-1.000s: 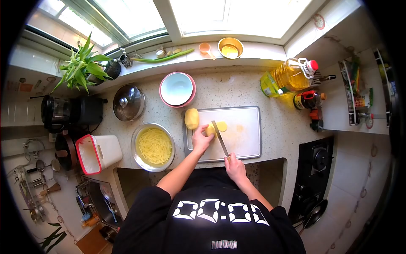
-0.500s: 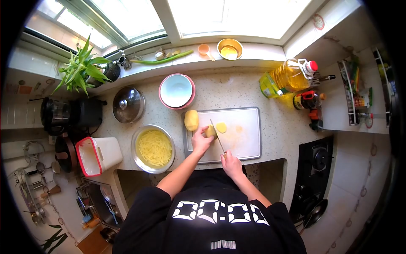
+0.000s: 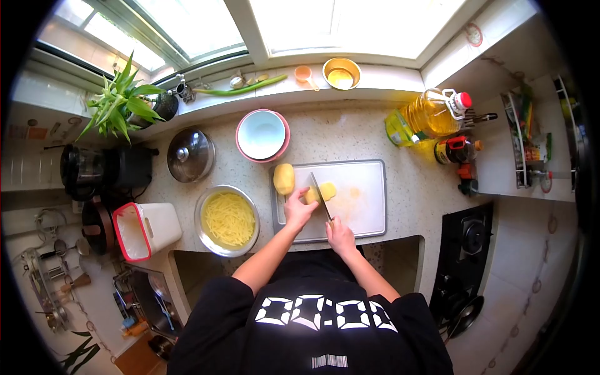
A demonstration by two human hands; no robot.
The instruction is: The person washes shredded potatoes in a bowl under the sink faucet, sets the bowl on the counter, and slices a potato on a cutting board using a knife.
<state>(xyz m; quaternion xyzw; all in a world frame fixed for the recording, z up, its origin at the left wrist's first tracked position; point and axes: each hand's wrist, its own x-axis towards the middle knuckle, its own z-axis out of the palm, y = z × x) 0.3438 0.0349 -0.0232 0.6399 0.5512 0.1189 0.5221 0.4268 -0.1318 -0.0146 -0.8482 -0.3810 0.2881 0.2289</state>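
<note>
Slices (image 3: pixel 328 190) are cut, the far-left potato (image 3: pixel 284 179) uncut; a piece (image 3: pixel 310 196) is gripped by the left hand (image 3: pixel 299 211), a knife (image 3: pixel 320 195) by the right hand (image 3: pixel 340 236).

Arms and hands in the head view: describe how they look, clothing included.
The left hand and right hand are bare, with no gloves visible. Loose black sleeves leave the forearms uncovered. The black top bears white clock-style digits.

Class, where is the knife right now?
In the head view, the knife is in the right hand, over the cutting board, its blade between the left hand and the potato slices.
</note>
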